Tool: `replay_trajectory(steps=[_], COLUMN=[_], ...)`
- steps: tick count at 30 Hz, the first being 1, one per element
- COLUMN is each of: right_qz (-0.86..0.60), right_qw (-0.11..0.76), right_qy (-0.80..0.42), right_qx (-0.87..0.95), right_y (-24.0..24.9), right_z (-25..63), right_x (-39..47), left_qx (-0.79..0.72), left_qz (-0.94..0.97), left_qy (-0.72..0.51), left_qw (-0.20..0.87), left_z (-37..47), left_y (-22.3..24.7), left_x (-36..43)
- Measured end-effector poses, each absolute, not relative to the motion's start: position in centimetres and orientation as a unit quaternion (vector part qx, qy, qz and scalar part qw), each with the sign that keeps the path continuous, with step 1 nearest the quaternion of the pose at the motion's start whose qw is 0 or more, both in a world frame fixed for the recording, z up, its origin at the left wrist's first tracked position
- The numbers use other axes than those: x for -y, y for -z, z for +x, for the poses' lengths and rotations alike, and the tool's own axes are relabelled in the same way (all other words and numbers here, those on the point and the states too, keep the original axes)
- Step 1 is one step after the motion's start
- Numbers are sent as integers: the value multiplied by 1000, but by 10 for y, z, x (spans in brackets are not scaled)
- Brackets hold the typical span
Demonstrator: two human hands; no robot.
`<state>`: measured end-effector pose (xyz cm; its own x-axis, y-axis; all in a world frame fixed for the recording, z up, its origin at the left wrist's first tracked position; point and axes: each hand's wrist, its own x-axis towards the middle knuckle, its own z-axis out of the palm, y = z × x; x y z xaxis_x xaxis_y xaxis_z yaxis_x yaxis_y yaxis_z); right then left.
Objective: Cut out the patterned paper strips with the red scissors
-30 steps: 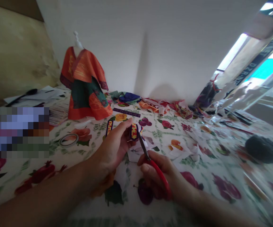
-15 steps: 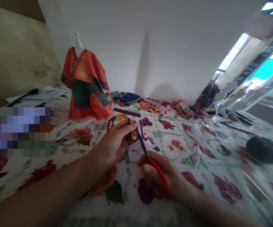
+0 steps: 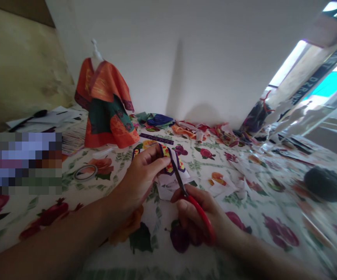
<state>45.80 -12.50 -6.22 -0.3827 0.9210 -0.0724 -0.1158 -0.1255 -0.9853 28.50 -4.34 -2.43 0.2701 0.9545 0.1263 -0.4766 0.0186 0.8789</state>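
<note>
My left hand (image 3: 145, 171) is closed on a patterned piece (image 3: 168, 166) in yellow and red with a dark blue border, pinched between thumb and fingers. The red-handled scissors (image 3: 201, 217) are in my right hand (image 3: 199, 214), their dark blades pointing up and left against the piece's right side. Whitish paper (image 3: 166, 190) shows beneath the blades. A similar patterned part lies partly behind my left fingers. The blades look nearly closed.
A small dress form in an orange and green robe (image 3: 107, 105) stands back left. A roll of tape (image 3: 86, 172) lies on the floral tablecloth (image 3: 156, 256). Fabric scraps (image 3: 188, 130) line the wall. At right are a dark fuzzy bundle (image 3: 328, 184) and white figures (image 3: 296, 114).
The patterned piece has shifted slightly right and shows more of its length. My left fingers are more bent. The scissors have moved slightly right with my right hand.
</note>
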Motion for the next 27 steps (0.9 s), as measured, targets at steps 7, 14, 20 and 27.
replay_trajectory(steps=[7, 14, 20, 27], right_qz=[-393, -394, -391, -392], right_qw=[400, 397, 400, 399], right_qy=[-638, -637, -641, -638], right_qx=[528, 530, 526, 529], right_y=[58, 58, 56, 57], right_z=[457, 458, 457, 457], right_x=[125, 125, 126, 125], left_qx=[-291, -299, -305, -309], left_qz=[458, 458, 455, 452], left_qy=[-526, -525, -526, -528], left_qw=[654, 652, 651, 649], left_z=[286, 287, 287, 288], left_y=[24, 26, 25, 24], left_x=[50, 50, 51, 51])
